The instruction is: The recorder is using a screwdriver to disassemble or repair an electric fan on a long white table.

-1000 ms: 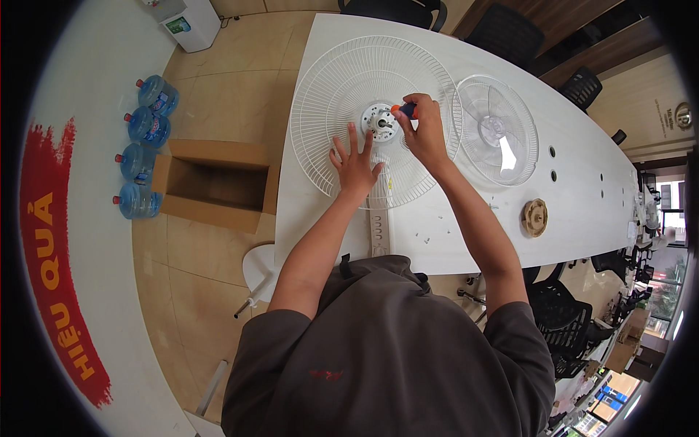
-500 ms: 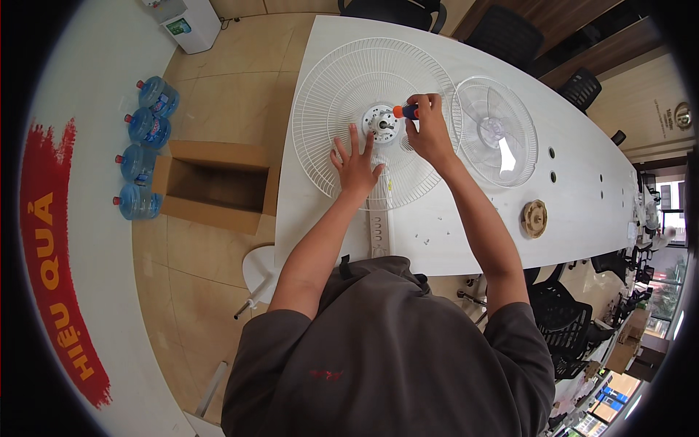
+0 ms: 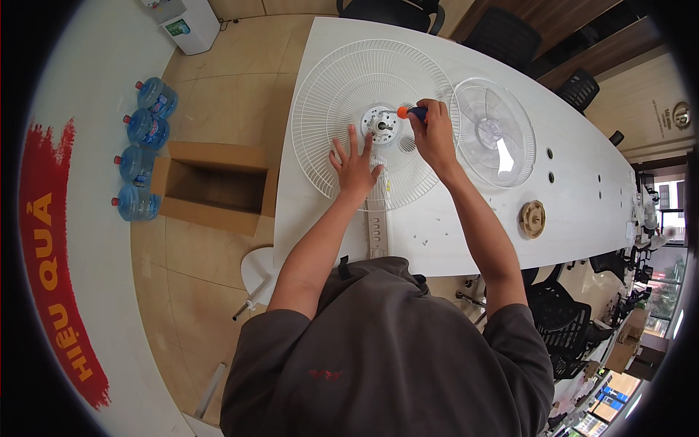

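A round white wire fan guard (image 3: 320,95) lies over the white fan body on the table, with a pale hub (image 3: 381,125) and metal shaft at its centre. My left hand (image 3: 355,169) rests on the guard with fingers spread, its fingertips by the hub's near left edge. In my right hand (image 3: 437,138) is a screwdriver (image 3: 411,113) with an orange and dark blue handle. The tool leans low toward the hub from the right; its tip is too small to make out. Below the guard shows the fan's white control panel (image 3: 376,231) with a row of buttons.
Transparent fan blades (image 3: 484,109) lie right of the guard. Further right on the white table (image 3: 466,240) is a round brown part (image 3: 533,219), with several small screws (image 3: 426,242) nearer me. An open cardboard box (image 3: 211,149) and blue water bottles (image 3: 138,164) stand on the floor at left.
The screwdriver and my right hand have shifted slightly right and down, and the handle tilts a little differently. My left hand stays in place on the guard.
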The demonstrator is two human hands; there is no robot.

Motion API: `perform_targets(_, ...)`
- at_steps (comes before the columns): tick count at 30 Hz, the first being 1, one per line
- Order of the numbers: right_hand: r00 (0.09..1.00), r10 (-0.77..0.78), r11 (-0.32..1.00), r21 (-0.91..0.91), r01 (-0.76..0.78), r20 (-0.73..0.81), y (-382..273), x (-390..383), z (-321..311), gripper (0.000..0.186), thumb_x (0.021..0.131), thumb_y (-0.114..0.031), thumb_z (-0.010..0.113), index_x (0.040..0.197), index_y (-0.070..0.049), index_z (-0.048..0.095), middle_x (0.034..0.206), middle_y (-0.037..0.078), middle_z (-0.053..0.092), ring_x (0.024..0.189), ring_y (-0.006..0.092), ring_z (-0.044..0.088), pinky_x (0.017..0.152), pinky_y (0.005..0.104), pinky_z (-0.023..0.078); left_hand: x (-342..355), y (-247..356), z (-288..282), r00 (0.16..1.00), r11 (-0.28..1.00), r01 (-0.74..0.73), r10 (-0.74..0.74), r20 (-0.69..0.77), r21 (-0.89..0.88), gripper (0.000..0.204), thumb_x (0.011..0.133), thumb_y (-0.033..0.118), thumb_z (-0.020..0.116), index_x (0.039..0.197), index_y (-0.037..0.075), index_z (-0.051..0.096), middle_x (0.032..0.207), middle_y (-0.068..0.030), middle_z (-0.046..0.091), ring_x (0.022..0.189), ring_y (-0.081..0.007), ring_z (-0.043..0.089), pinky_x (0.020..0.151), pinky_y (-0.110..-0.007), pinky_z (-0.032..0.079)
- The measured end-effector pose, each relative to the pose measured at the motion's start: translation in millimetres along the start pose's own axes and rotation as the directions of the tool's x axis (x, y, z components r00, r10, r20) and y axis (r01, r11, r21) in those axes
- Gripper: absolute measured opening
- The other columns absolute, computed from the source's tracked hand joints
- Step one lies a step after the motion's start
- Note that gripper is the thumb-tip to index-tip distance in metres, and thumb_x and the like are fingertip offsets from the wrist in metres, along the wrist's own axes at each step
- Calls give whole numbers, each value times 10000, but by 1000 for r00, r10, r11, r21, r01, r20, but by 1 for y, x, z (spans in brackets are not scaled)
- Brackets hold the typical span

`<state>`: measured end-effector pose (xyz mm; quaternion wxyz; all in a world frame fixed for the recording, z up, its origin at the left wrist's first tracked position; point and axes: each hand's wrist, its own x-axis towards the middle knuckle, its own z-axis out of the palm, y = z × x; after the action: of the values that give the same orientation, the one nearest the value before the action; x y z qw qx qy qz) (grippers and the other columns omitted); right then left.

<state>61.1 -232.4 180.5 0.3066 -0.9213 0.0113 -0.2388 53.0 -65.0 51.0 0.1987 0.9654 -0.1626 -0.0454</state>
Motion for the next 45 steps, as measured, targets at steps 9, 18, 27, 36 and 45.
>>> perform_targets(9, 949, 314, 921, 239, -308, 14, -9, -19, -45, 277, 928, -132, 673, 1117, 33, 558, 824, 125, 616, 660, 176, 588, 590, 314, 487, 2, -2, 18, 986, 991, -58, 39, -160, -117, 921, 865, 575, 652, 1513, 32, 284, 1640, -198, 6, 1418, -583, 40, 1085, -735, 87)
perform_targets(18, 824, 545, 624, 582, -521, 154, 27, -93, -75, 241, 963, -165, 646, 1088, 4, 531, 677, 15, 550, 552, 64, 485, 501, 216, 383, 1, -8, 38, 968, 986, -132, 107, -227, -98, 918, 864, 743, 490, 1406, 24, 310, 1597, -310, 1, 1397, -642, -70, 1058, -783, 6)
perform_targets(27, 764, 609, 513, 628, -585, 214, 56, -115, -48, 247, 960, -173, 641, 1085, 8, 528, 671, 22, 551, 536, 79, 495, 496, 229, 393, -3, -10, 34, 978, 977, -171, 152, -144, -127, 810, 829, 791, 431, 1377, 196, 487, 1585, -335, -24, 1379, -655, -157, 1008, -827, -44)
perform_targets(36, 722, 624, 410, 661, -628, 299, 56, -112, -33, 232, 963, -162, 635, 1082, 6, 527, 679, 26, 548, 542, 88, 497, 497, 240, 403, -9, -10, 26, 988, 976, -148, 138, -73, -158, 439, 953, 546, 499, 1280, 268, 592, 1603, -288, -23, 1380, -650, -167, 1017, -830, -31)
perform_targets(45, 665, 703, 314, 730, -608, 251, 68, -125, -41, 201, 923, -112, 664, 1031, 21, 560, 792, 56, 585, 612, 117, 538, 547, 257, 449, -6, -8, 27, 973, 961, -191, 158, -165, -201, 137, 968, 299, 597, 975, 177, 660, 1618, -221, 97, 1397, -649, -99, 1033, -818, -10)
